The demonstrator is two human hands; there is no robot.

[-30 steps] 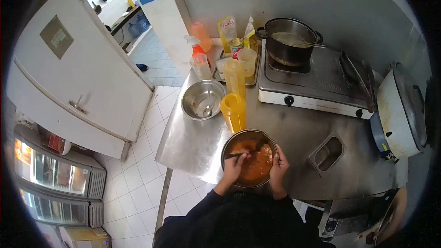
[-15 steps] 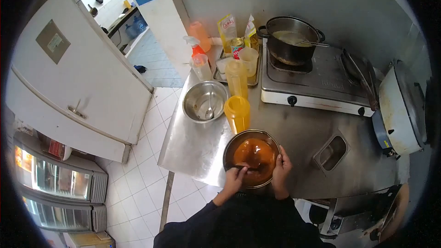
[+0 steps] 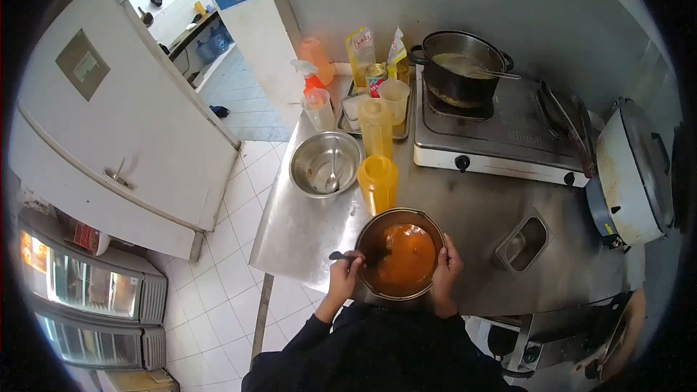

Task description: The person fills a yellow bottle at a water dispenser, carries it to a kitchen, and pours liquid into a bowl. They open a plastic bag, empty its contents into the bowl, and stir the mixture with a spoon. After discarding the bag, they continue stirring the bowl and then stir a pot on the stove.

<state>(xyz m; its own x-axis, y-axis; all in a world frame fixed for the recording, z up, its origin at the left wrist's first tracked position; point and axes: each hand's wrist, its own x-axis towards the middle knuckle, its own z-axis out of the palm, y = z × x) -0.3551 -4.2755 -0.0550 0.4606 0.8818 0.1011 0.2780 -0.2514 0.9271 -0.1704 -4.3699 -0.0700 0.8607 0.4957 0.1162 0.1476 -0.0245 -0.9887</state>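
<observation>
A round metal bowl [image 3: 369, 283] of orange-brown sauce [image 3: 408, 260] sits at the table's front edge, close to my body. At its left rim, my left hand [image 3: 343, 277] is closed around a dark-handled stirring utensil [image 3: 337, 255]; the utensil's working end is out of sight in the bowl. My right hand [image 3: 446, 270] grips the bowl's right side, thumb near the rim. Just behind the bowl stands a yellow squeeze bottle [image 3: 378, 187], with a paler yellow bottle [image 3: 375, 127] beyond it.
Left of the bottles is a steel bowl [image 3: 305, 180] with a spoon [image 3: 332, 174] in it. A black pot [image 3: 456, 83] stands on the gas stove [image 3: 501, 134] at the back. A small steel container [image 3: 524, 243] is to the right, near a large white pot [image 3: 628, 174].
My left hand has moved left with the utensil, from over the sauce to the bowl's left rim. My right hand keeps its hold on the bowl.
</observation>
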